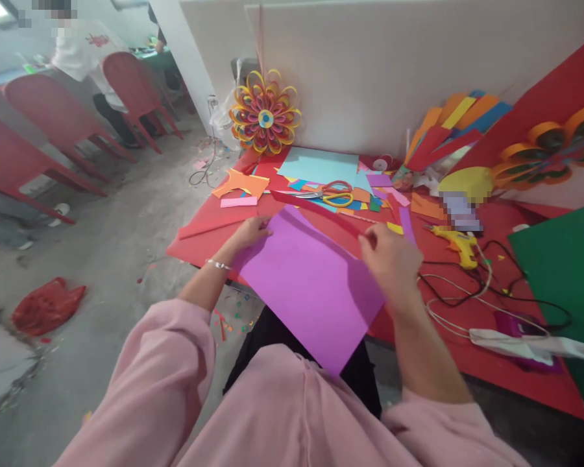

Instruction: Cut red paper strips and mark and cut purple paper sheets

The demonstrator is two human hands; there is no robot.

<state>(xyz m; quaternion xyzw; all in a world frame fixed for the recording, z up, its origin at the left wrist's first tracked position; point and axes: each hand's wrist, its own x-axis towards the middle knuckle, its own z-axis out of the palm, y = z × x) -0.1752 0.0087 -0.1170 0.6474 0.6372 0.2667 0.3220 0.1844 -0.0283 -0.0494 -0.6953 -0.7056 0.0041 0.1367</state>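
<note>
A large purple paper sheet [314,279] is spread at a slant between my hands, over the table's front edge and my lap. My left hand [252,233] is closed on its upper left edge. At its right side, my right hand [392,259] has thumb and fingers pinched on the sheet's edge. A dark red strip [321,211] runs along the sheet's far edge up to my right fingertips; whether they touch it I cannot tell. Scissors [338,198] with red and yellow handles lie beyond, among paper scraps and a light blue sheet [318,165].
On the red table [209,240] are an orange cut-out [243,183], a yellow glue gun [460,246] with tangled cords, and a green sheet [564,259]. A paper-loop flower [265,119] stands at the back. Red chairs [136,87] and a person [87,55] are at left.
</note>
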